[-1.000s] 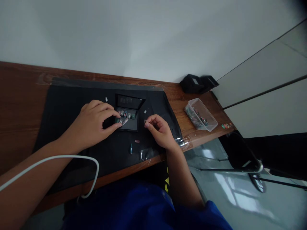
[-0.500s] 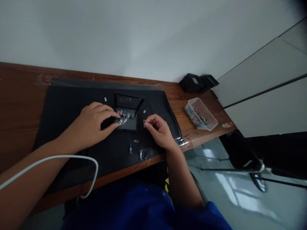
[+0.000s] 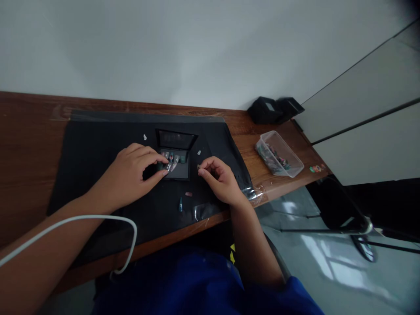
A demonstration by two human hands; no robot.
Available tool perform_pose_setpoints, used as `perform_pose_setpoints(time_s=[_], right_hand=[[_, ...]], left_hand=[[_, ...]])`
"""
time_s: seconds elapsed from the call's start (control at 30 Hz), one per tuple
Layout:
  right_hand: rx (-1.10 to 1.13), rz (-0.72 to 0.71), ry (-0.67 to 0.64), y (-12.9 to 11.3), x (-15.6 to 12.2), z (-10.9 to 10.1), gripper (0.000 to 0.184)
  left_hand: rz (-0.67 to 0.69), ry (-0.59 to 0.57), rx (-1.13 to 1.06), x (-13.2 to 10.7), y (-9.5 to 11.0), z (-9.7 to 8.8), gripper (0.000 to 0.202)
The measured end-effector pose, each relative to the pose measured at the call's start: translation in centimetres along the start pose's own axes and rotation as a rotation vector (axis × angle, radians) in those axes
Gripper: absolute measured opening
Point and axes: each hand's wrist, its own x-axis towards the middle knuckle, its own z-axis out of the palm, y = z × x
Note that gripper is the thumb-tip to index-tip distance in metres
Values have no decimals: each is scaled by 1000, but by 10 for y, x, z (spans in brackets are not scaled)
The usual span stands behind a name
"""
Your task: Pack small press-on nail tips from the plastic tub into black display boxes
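Dark mat on the worktop: left hand pinches a nail tip over the open box, right hand fingers clamp another piece; either tiny tip could slip loose

Bare forearms, blue clothing with a small yellow marking.

We seem to sit at a plain office or craft workstation: a wooden desk pushed against a bare white wall, a black mat covering its middle, a clear plastic tub of small parts near its right edge.
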Motion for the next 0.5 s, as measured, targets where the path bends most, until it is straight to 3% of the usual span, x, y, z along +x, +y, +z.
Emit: perform_pose_setpoints(time_s=[0.13, 0.33, 0.5], right_hand=[[-4, 4, -1, -1, 1, 0, 27], [62, 42, 3, -6, 0, 2, 44], [213, 96, -107, -12, -6, 14, 45]], left_hand=[[22, 5, 17, 1, 2, -2, 29], [72, 119, -23, 4, 15, -9, 23], [172, 120, -85, 4, 29, -8, 25]])
